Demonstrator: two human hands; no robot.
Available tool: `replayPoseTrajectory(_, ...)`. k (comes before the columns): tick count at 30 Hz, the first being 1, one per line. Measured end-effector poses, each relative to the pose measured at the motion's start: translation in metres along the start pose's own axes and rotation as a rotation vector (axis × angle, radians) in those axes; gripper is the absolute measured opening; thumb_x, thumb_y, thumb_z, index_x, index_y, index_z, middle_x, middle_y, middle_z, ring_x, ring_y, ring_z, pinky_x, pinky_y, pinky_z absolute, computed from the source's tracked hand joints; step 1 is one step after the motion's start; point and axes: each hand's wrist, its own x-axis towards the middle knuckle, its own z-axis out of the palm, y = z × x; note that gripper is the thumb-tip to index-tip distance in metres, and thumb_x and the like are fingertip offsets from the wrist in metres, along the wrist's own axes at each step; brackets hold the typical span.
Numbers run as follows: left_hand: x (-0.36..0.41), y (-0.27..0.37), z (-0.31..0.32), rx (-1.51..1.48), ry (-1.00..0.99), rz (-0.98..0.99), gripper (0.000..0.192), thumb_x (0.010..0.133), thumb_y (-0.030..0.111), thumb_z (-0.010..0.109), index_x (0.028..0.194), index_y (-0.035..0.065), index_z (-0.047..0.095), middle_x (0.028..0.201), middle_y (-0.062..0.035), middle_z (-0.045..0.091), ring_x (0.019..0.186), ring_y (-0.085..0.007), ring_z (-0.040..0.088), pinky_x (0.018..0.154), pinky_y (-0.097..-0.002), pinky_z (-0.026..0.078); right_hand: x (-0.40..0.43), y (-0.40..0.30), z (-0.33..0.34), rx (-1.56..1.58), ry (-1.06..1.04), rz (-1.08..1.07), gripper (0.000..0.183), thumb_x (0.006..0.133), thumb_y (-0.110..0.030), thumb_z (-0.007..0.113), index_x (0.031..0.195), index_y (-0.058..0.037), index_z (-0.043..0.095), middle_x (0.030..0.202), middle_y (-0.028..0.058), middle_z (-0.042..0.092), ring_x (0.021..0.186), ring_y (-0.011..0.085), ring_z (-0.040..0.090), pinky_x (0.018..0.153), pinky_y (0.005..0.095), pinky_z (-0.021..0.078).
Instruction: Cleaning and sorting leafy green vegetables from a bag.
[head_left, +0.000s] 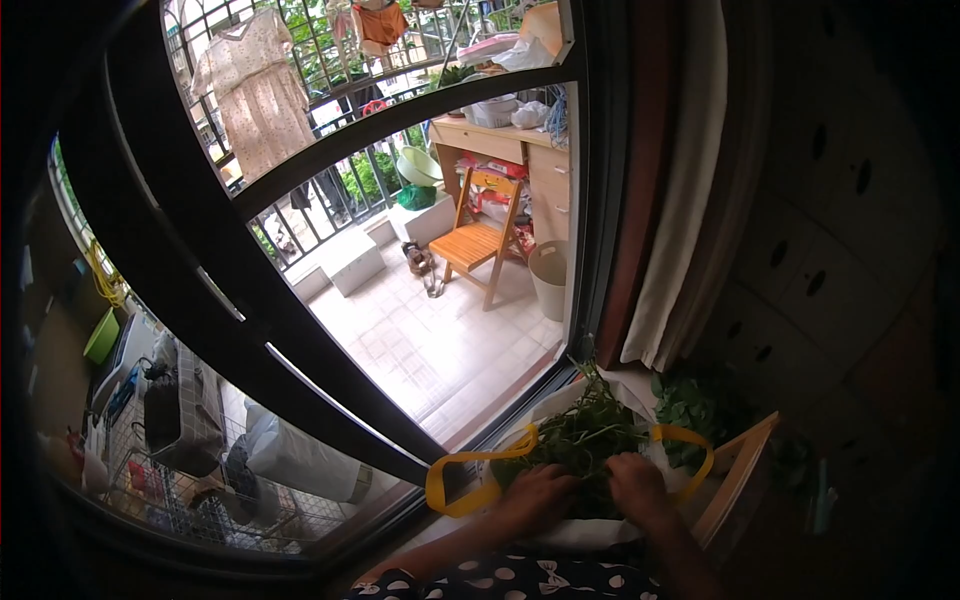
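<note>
Before me a white bag (592, 531) with yellow strap handles (459, 491) stands open, full of long leafy green stems (592, 424). My left hand (538, 491) reaches in over the bag's near left side; its fingertips sink among the greens, so their grip is hidden. Close beside it on the right, my right hand (636, 484) has its fingers curled on some of the stems. One yellow handle lies left of my hands, the other to the right.
A glass sliding door with a dark frame (330, 176) stands ahead. On the balcony are a wooden folding chair (472, 244) and a waste bin (549, 277). More leafy greens (686, 412) and a wooden edge (739, 476) lie at right. A curtain (679, 225) hangs beside the door.
</note>
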Motion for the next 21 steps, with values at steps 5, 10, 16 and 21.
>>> replayPoseTrajectory(5, -0.004, 0.001, 0.003, 0.012, 0.019, 0.004, 0.034, 0.089, 0.022, 0.065, 0.122, 0.0131, 0.065, 0.123, -0.0135, 0.062, 0.115, -0.0347, 0.06, 0.095, -0.047, 0.047, -0.003, -0.001, -0.003, 0.095, 0.017, 0.024, 0.017, 0.083, -0.006, 0.061, 0.099, -0.0037, 0.066, 0.095, 0.0162, 0.064, 0.094, 0.036, 0.062, 0.083, 0.0477, 0.0508)
replayPoseTrajectory(10, -0.004, 0.007, 0.001, 0.01, 0.01, -0.003, 0.035, 0.088, 0.022, 0.066, 0.121, 0.0126, 0.065, 0.122, -0.0149, 0.062, 0.114, -0.0353, 0.06, 0.094, -0.0468, 0.047, -0.007, -0.001, -0.002, 0.101, 0.013, 0.006, 0.021, 0.08, -0.004, 0.061, 0.101, -0.0043, 0.067, 0.096, 0.0157, 0.063, 0.095, 0.0359, 0.061, 0.084, 0.048, 0.0506)
replayPoseTrajectory(16, -0.005, 0.0, 0.003, 0.068, 0.095, 0.017, 0.033, 0.082, 0.023, 0.07, 0.113, 0.01, 0.068, 0.111, -0.0139, 0.065, 0.108, -0.0357, 0.061, 0.091, -0.0463, 0.05, -0.002, -0.001, 0.0, 0.077, 0.062, 0.033, 0.025, 0.075, -0.001, 0.061, 0.1, -0.0046, 0.067, 0.094, 0.0149, 0.061, 0.095, 0.0362, 0.06, 0.082, 0.0463, 0.0509)
replayPoseTrajectory(21, 0.0, 0.004, -0.007, 0.072, 0.102, 0.033, 0.03, 0.08, 0.02, 0.071, 0.109, 0.0138, 0.071, 0.105, -0.0116, 0.066, 0.099, -0.0331, 0.064, 0.085, -0.0444, 0.053, 0.007, -0.005, -0.01, 0.09, 0.048, 0.002, 0.027, 0.078, -0.001, 0.063, 0.104, -0.0036, 0.067, 0.102, 0.0145, 0.063, 0.1, 0.0352, 0.06, 0.086, 0.0447, 0.0507)
